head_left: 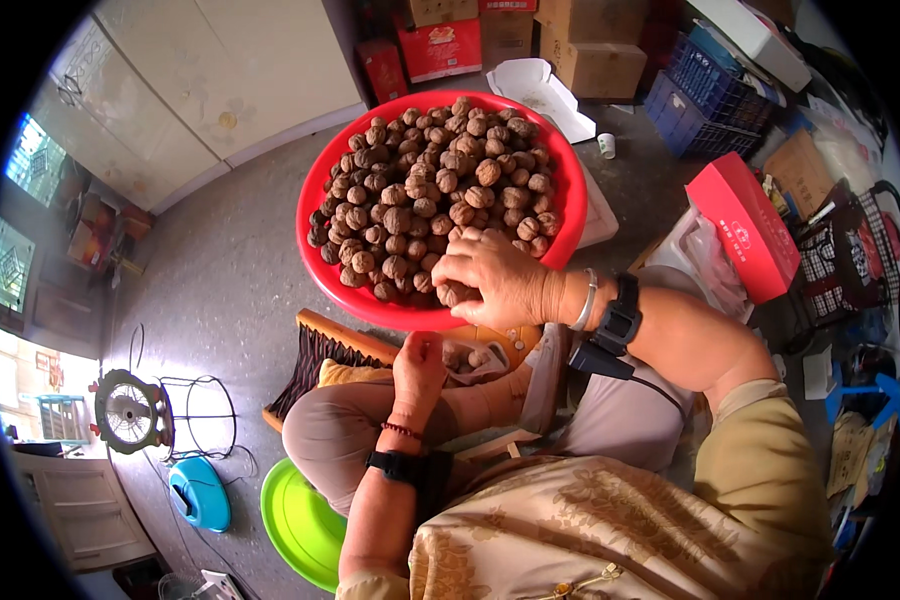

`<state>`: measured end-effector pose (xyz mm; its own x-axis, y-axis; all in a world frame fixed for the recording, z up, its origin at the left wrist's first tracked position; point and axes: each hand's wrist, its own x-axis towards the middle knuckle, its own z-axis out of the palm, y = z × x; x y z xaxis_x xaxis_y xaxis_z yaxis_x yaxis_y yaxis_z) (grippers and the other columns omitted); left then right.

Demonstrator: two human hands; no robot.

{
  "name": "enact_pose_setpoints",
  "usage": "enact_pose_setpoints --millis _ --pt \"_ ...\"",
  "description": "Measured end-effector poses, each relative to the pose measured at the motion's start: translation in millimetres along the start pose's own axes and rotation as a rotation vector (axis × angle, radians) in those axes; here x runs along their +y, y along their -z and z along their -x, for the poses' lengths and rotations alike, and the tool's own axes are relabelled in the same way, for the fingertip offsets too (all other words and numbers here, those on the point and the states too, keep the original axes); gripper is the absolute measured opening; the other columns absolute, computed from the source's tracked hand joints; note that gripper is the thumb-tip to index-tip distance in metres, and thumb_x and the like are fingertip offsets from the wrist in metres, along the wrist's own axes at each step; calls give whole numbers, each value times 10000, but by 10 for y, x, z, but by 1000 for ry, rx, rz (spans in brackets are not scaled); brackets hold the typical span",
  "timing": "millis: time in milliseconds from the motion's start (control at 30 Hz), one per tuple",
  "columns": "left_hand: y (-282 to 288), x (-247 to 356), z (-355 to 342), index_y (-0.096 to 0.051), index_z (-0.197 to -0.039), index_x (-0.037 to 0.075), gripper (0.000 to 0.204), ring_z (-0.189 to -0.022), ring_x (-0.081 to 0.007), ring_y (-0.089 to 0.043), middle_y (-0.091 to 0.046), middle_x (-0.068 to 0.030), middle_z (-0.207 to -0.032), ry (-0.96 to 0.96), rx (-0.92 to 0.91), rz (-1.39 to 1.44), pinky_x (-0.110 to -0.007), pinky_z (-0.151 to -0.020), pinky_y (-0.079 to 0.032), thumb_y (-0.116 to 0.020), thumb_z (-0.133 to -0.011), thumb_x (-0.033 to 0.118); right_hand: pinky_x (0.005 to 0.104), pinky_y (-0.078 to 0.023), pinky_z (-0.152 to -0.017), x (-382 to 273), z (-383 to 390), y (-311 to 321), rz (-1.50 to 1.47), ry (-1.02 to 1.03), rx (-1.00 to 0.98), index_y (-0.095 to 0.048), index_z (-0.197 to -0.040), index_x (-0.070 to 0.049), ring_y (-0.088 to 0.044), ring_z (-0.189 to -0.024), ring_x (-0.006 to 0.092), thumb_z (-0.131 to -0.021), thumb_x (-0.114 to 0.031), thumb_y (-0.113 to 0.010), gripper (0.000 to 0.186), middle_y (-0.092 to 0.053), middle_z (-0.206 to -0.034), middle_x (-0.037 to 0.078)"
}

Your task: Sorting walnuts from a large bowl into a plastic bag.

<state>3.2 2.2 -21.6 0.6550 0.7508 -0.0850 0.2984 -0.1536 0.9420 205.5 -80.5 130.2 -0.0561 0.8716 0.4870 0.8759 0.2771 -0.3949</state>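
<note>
A wide red basin (pixel 315 260) is heaped with brown walnuts in their shells. My right hand (pixel 495 275) reaches over its near rim, fingers curled round a walnut (pixel 453 294) at the edge of the heap. Closer to me, my left hand (pixel 419 362) is closed in front of the basin, above my lap. Whatever it may hold is hidden by the fingers. Just right of the left hand, between my legs, lies a small pale container (pixel 490 370) with a few light brown pieces in it, partly covered by the hands and legs.
A wooden seat with dark woven cord (pixel 320 365) stands at the left of my knee. Below it is a lime-green basin (pixel 295 525). A fan (pixel 130 410) and a blue tub (pixel 202 493) are on the left floor. Blue crates (pixel 705 100) and a red box (pixel 742 228) stand right.
</note>
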Motion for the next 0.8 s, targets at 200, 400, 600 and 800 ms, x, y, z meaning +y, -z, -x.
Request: enact_pose_setpoints --millis 200,400,600,800 --pt "-7 16 -17 -636 -935 30 129 -616 -211 -623 -639 -114 -683 36 1 23 -355 -593 -494 -638 -934 158 412 -438 -864 -138 122 -19 -34 58 -181 -635 -938 -136 -554 -949 277 -678 -166 -739 282 -598 -914 38" --pt "-11 -62 -49 -639 -943 28 131 -650 -240 -644 -657 -134 -722 35 3 19 -363 -615 -504 -631 -940 158 410 -437 -873 -152 180 -114 -45 120 -199 -636 -936 -123 -542 -974 268 -696 -244 -762 297 -586 -914 41" --pt "-21 -76 -42 -638 -957 40 116 -669 -269 -658 -668 -147 -743 29 9 14 -373 -630 -511 -617 -946 153 423 -471 -825 28 107 -59 91 2 -90 -615 -875 -105 -569 -940 297 -733 -198 -738 210 -600 -921 66" --pt "-24 10 -9 -616 -964 31 80 -530 -87 -547 -597 -15 -665 -15 5 11 -252 -492 -441 -605 -966 111 431 -481 -860 257 29 -4 270 -261 12 -625 -921 -111 -569 -975 318 -775 -108 -692 161 -588 -981 101"
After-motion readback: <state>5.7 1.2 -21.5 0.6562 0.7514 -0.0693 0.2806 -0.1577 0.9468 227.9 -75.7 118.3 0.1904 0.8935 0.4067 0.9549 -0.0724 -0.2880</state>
